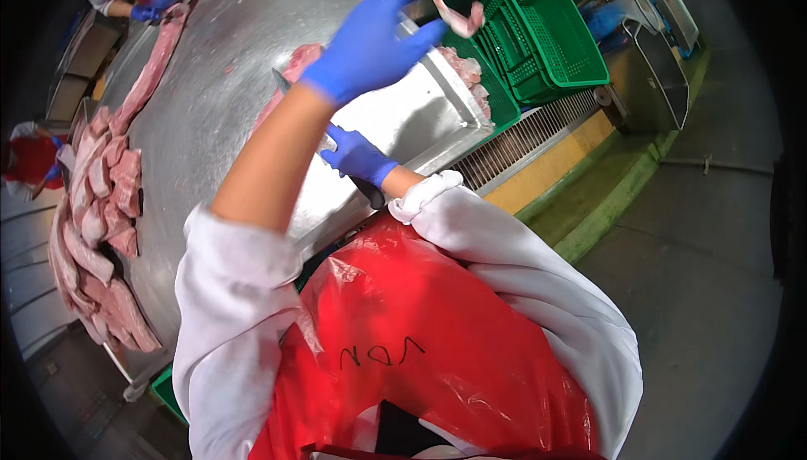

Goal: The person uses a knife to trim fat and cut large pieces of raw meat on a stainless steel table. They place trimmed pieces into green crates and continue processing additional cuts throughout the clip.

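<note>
My left hand (367, 43), in a blue glove, reaches over the table's edge with fingers stretched and thumb apart. A thin pale strip of meat (455, 16) is just beyond its fingertips, above the green crates; whether they touch is unclear. Nearer my body, my gloved right hand (360, 160) is closed around a knife (371, 194). The knife's dark handle end sticks out below the hand. My left forearm hides part of the blade, whose tip shows beside a pink piece of meat (301, 60) on the metal table (202, 90).
A long pile of meat (94, 208) lies along the table's left side. Green crates (538, 36) stand at the right, one with meat pieces (467, 73) in it. Co-workers in red aprons are at the far left. A metal grate (538, 136) runs below the crates.
</note>
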{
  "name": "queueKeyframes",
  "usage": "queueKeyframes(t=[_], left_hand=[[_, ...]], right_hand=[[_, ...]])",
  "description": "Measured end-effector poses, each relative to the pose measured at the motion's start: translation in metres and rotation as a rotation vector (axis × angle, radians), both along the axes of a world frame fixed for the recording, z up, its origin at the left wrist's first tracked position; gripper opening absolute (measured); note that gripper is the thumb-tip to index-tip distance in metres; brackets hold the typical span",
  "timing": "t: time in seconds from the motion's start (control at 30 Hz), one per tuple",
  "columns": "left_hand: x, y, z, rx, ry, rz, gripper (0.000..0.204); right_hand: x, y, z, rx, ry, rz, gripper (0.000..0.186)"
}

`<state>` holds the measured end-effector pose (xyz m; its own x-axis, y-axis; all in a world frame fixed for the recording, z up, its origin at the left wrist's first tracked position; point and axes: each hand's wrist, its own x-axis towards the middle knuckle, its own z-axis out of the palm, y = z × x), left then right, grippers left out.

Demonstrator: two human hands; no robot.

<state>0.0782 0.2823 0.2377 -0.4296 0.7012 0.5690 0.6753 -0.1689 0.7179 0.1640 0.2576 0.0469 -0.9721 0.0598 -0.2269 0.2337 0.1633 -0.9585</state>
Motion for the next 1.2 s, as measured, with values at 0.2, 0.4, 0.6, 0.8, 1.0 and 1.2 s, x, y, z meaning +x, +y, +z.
queueKeyframes(t=[0.2, 0.4, 0.6, 0.8, 1.0, 1.2], left_hand=[[-0.107, -0.277, -0.193, -0.594, -0.22, 0.644, 0.063], [-0.011, -0.442, -0.284, -0.915, -0.173, 1.033, 0.079], [0.009, -0.321, -0.245, -1.038, -0.064, 1.181, 0.086], [0.004, -0.318, -0.232, -1.115, -0.587, 0.79, 0.075], [-0.119, -0.258, -0.272, -0.435, -1.033, 0.681, 0.045], [-0.143, -0.27, -0.288, -0.563, -0.716, 0.774, 0.028]], right_hand=[[-0.046, 0.036, -0.039, 0.017, 0.049, -0.127, 0.06], [-0.142, -0.016, -0.073, 0.2, 0.146, 0.147, 0.069], [-0.205, 0.003, -0.124, 0.418, 0.381, -0.041, 0.055], [-0.231, 0.047, -0.077, 0.698, 0.144, 0.133, 0.076], [-0.223, 0.035, -0.055, 0.717, -0.033, 0.112, 0.082], [-0.204, 0.005, -0.031, 0.62, -0.108, 0.054, 0.084]])
